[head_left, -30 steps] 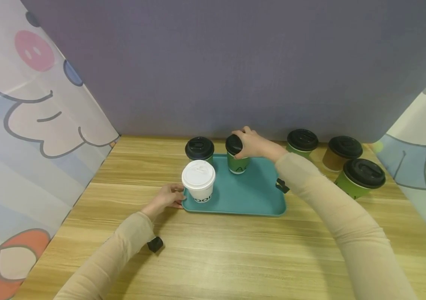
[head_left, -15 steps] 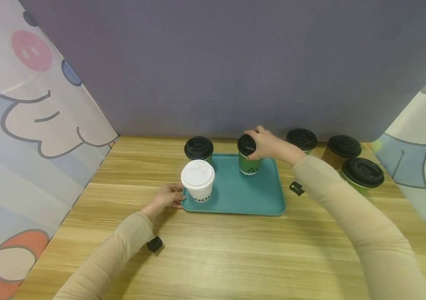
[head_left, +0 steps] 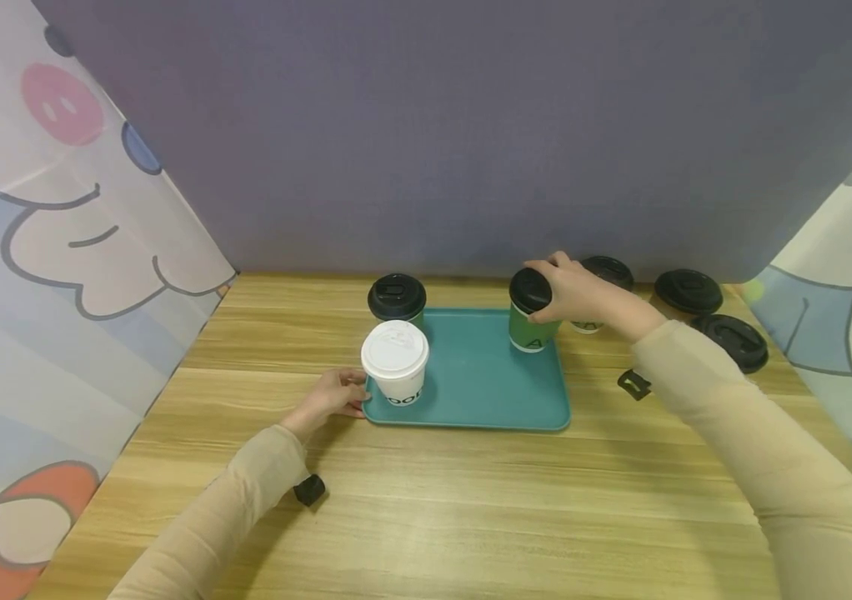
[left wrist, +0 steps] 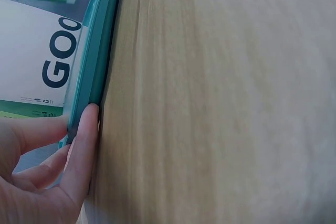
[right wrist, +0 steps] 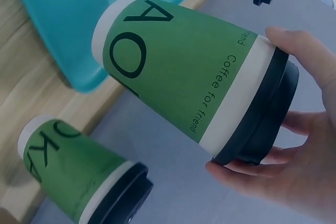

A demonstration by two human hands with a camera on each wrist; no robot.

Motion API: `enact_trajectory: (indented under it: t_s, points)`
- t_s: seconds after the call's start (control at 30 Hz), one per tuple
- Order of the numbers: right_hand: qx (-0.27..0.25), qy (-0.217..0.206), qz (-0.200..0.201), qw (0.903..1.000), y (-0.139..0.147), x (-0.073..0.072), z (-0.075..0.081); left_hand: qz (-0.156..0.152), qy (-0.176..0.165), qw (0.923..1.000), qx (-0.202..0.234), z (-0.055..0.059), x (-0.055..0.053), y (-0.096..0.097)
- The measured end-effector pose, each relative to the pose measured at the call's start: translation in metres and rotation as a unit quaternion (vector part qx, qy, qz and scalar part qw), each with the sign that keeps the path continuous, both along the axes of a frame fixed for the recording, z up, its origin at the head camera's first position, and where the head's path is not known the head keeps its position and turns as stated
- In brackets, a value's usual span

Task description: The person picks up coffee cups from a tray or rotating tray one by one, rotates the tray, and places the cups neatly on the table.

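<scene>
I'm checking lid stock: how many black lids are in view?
5: the held lid in the right hand, another lid behind the white cup, and, at right, a back lid, a middle lid and a front lid. The sleeve may hide more.

On my head feed, diffuse light leaves mild glare on the tabletop [head_left: 411, 508]; my wrist feeds read dimmer, the left blurred at right.
</scene>
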State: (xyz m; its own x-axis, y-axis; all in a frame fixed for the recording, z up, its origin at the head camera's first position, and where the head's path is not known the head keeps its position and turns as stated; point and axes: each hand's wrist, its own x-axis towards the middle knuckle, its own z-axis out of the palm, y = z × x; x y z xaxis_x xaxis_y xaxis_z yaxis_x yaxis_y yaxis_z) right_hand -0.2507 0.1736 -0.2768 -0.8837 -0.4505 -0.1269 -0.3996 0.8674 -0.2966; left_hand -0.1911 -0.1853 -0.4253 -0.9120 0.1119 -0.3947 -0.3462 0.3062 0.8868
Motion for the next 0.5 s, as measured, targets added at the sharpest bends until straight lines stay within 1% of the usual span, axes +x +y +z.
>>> enact_trajectory:
  t_s: [0.4, 0.47, 0.5]
  points:
    - [0.001, 0.002, -0.027, 0.9996, 0.028, 0.015, 0.009, 0.0, 0.003, 1.0, 0.002, -0.003, -0.001, 0.0]
    - [0.002, 0.001, -0.032, 0.9995, 0.033, 0.017, 0.01, 0.0, 0.004, 1.0, 0.001, -0.003, -0.001, 0.0]
    - [0.002, 0.0, -0.035, 0.9994, 0.035, 0.018, 0.01, -0.001, 0.003, 1.0, 0.001, 0.0, 0.001, 0.001]
